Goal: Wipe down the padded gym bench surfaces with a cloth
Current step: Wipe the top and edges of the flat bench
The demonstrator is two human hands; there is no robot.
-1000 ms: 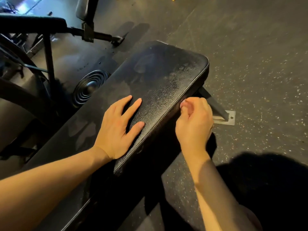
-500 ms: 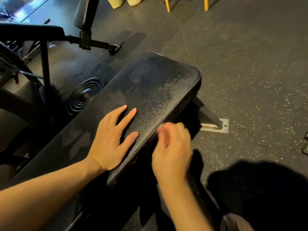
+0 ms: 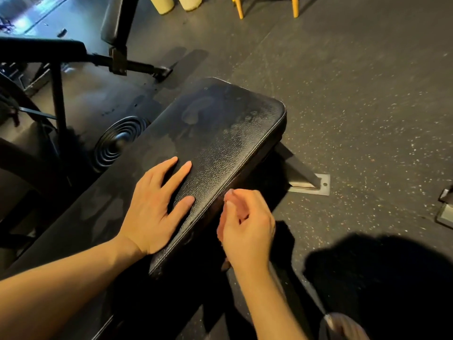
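Padded bench (image 3: 232,133) runs diagonally, its end at centre frame. The top looks dusty and smudged toward that end, so I'd judge the wipe isn't finished there. Left hand (image 3: 157,207) lies flat on the surface with fingers spread, likely bracing. Right hand (image 3: 247,222) is at the pad's side edge, fingers curled in. No cloth shows against the dark side panel, so can't tell whether it grips one. Placement suggests the side seam is the target. Foot plate (image 3: 308,185) sits on the speckled rubber floor (image 3: 355,94); weight plate (image 3: 117,143) lies beyond the far side.
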